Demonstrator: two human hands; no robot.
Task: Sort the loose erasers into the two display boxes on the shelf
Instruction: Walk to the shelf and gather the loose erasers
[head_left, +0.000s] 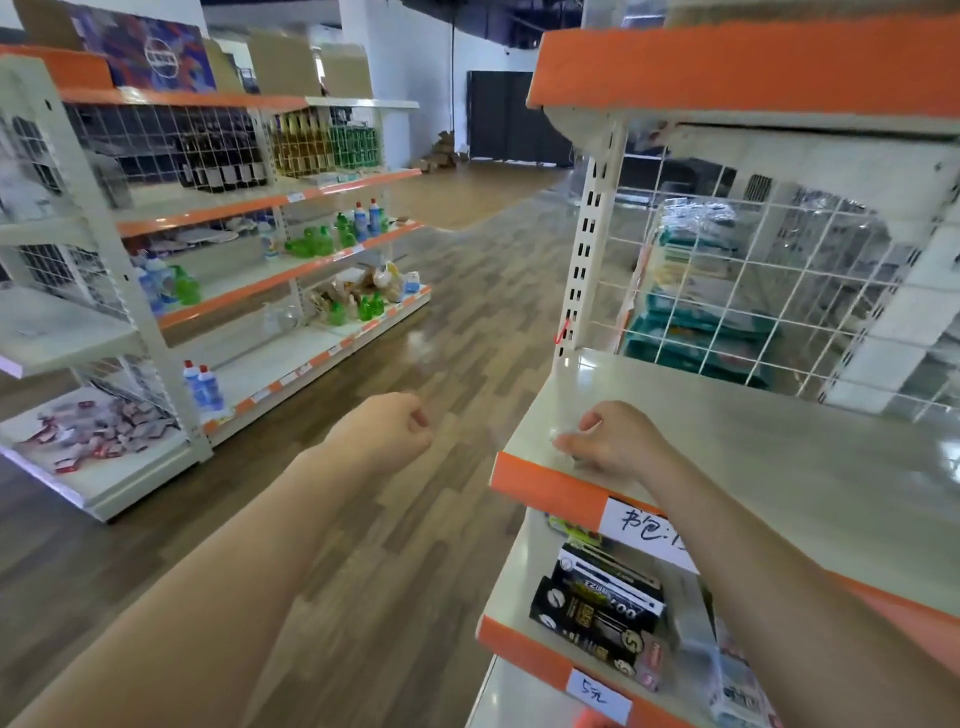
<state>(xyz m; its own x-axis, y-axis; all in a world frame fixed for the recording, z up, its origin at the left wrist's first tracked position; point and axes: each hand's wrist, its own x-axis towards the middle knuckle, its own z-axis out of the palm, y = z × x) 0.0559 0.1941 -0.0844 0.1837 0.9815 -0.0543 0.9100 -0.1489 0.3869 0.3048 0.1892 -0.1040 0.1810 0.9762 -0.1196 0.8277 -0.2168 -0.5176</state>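
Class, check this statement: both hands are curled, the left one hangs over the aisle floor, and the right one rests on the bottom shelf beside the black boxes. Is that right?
Not quite. In the head view the right hand rests on the shelf above the black boxes, near its orange front edge, not beside them. The rest holds: both hands are curled, and the left hand hangs over the aisle floor.

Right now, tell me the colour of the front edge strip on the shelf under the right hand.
Orange, clearest in the head view: front edge strip below the right hand.
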